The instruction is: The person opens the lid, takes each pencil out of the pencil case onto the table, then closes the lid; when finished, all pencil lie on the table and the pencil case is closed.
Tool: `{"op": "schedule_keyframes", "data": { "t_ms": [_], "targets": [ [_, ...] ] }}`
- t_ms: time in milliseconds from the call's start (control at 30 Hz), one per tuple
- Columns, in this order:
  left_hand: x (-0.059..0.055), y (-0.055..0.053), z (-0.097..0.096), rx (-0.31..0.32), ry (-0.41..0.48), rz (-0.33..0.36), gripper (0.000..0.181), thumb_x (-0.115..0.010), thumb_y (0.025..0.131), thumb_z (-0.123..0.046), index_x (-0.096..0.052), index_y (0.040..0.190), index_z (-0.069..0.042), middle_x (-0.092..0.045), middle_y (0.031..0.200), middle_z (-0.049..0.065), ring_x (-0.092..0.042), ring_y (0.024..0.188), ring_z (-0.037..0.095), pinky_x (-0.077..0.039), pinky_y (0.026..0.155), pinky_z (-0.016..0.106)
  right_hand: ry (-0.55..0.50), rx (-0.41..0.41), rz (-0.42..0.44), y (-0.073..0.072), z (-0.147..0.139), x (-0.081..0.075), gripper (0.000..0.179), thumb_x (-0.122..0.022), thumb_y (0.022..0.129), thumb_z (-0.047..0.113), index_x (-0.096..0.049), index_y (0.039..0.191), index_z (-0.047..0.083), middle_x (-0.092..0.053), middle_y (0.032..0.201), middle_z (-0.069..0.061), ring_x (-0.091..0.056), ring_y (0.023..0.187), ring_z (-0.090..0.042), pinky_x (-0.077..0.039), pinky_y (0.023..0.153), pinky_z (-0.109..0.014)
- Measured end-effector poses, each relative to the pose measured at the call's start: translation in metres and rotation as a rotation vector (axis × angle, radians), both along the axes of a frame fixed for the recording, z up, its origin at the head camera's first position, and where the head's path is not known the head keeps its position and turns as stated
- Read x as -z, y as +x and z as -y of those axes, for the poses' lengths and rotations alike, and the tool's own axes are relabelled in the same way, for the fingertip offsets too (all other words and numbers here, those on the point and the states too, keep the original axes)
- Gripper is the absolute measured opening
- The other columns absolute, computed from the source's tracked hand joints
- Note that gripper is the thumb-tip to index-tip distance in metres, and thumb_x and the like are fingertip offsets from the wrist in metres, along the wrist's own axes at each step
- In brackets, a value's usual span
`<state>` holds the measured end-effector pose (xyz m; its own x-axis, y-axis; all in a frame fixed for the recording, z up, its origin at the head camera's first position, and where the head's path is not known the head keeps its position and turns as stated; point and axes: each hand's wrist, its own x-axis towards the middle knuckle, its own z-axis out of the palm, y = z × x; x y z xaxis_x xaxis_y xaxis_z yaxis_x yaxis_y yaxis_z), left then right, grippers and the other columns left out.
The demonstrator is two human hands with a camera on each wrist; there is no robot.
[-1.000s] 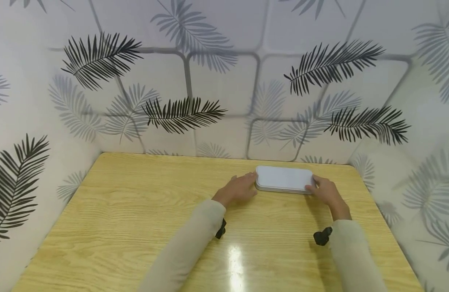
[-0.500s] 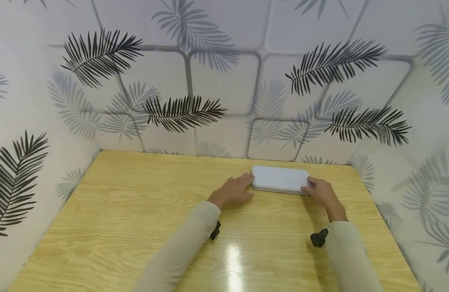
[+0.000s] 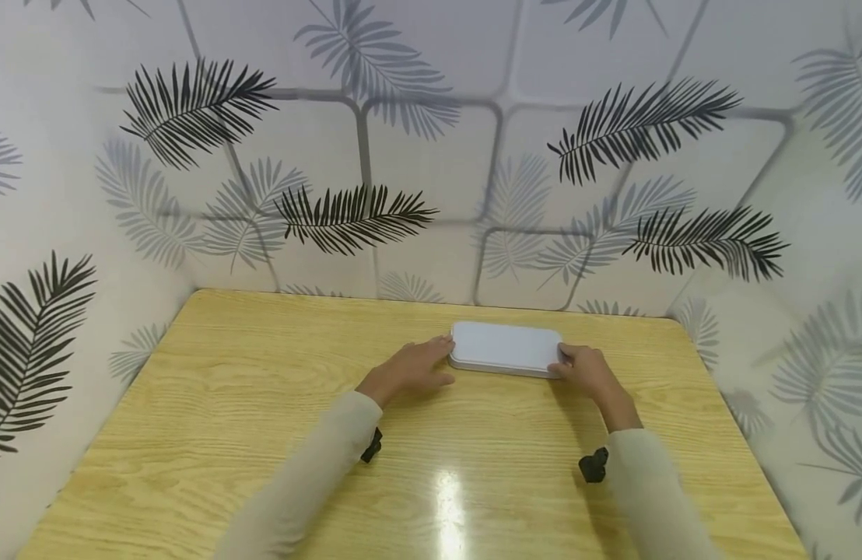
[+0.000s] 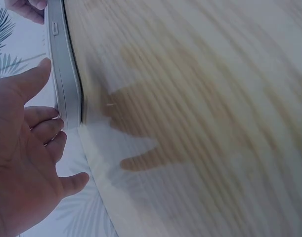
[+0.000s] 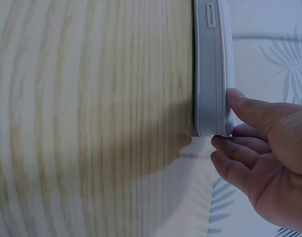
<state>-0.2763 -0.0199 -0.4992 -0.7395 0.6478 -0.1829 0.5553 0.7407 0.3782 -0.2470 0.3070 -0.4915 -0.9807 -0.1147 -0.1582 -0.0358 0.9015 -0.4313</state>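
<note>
One flat white case (image 3: 506,348) lies on the pale wood-grain surface (image 3: 263,435), toward its far edge and right of centre. The case is a rounded-corner rectangle with a smooth matte lid, a thin seam round its side and a small slot-like catch on the long edge, seen in both wrist views. The left hand (image 3: 415,365) rests at the case's left end, its grip spread, fingertips (image 4: 42,116) touching the short side. The right hand (image 3: 586,369) meets the right end the same way, fingers loosely extended against it. Two hands, two cream sleeves, one case.
</note>
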Motion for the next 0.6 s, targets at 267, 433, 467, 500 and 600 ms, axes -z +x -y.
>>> {"op": "schedule_keyframes", "data": {
  "t_ms": [267,433,467,500,600],
  "targets": [
    [-0.004,0.008,0.039,0.013,0.022,0.011,0.071,-0.055,0.095,-0.042,-0.028,0.149,-0.004,-0.026,0.156,0.01,-0.022,0.146,0.024,-0.023,0.12,0.038,-0.035,-0.06,-0.025,0.006,0.03,0.001,0.058,-0.064,0.091,0.024,-0.044,0.136,-0.008,-0.049,0.135,-0.028,-0.047,0.125,-0.044,-0.043,0.102,-0.052],
    [-0.014,0.021,0.061,0.004,0.024,0.051,0.071,-0.055,0.094,-0.041,-0.03,0.148,-0.001,-0.027,0.156,0.013,-0.022,0.146,0.027,-0.023,0.119,0.041,-0.044,-0.074,-0.008,0.012,0.049,-0.001,0.059,-0.064,0.09,0.024,-0.044,0.137,-0.005,-0.049,0.135,-0.025,-0.049,0.125,-0.042,-0.044,0.102,-0.051],
    [-0.016,0.024,0.065,-0.001,0.024,0.059,0.072,-0.055,0.094,-0.041,-0.03,0.148,-0.001,-0.027,0.156,0.013,-0.022,0.146,0.028,-0.023,0.119,0.042,-0.045,-0.085,-0.01,0.013,0.052,-0.002,0.058,-0.064,0.09,0.023,-0.045,0.137,-0.005,-0.049,0.135,-0.025,-0.049,0.125,-0.041,-0.045,0.101,-0.05],
    [-0.017,0.027,0.069,-0.005,0.029,0.065,0.072,-0.056,0.094,-0.041,-0.03,0.148,-0.001,-0.027,0.156,0.014,-0.022,0.146,0.028,-0.023,0.119,0.043,-0.042,-0.095,-0.013,0.014,0.055,-0.002,0.058,-0.065,0.09,0.023,-0.045,0.137,-0.005,-0.05,0.135,-0.025,-0.05,0.124,-0.041,-0.046,0.1,-0.05],
    [-0.019,0.034,0.08,-0.011,0.045,0.063,0.072,-0.056,0.094,-0.042,-0.031,0.147,-0.001,-0.028,0.155,0.015,-0.023,0.145,0.029,-0.024,0.119,0.044,-0.044,-0.117,-0.02,0.017,0.063,-0.001,0.059,-0.066,0.089,0.023,-0.046,0.136,-0.006,-0.05,0.134,-0.025,-0.05,0.125,-0.039,-0.045,0.101,-0.048]
  ]
}}
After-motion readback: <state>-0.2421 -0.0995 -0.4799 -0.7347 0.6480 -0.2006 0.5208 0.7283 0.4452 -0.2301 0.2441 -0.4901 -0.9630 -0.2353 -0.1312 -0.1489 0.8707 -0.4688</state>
